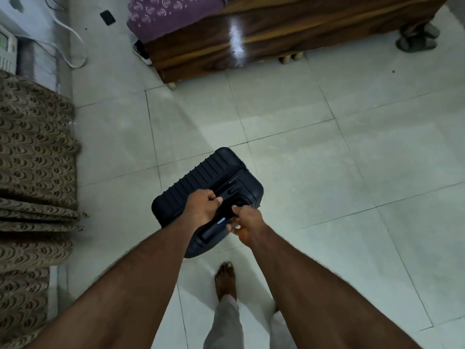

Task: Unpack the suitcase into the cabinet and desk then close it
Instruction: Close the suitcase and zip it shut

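A black ribbed hard-shell suitcase [201, 177] stands upright and shut on the tiled floor below me. Its top face with the handle recess points up toward the camera. My left hand [201, 206] grips the black handle on the top of the case, fingers curled round it. My right hand [245, 222] pinches the same handle area from the right, thumb and fingers closed on it. Both forearms reach down from the bottom of the view. The cabinet and desk are out of view.
A wooden bed frame [251, 39] with a purple patterned sheet [166, 13] stands at the top. A brown patterned curtain [35, 159] hangs on the left. Slippers [416, 37] lie top right. Cables [68, 41] trail top left. My bare foot [225, 278] stands behind the case.
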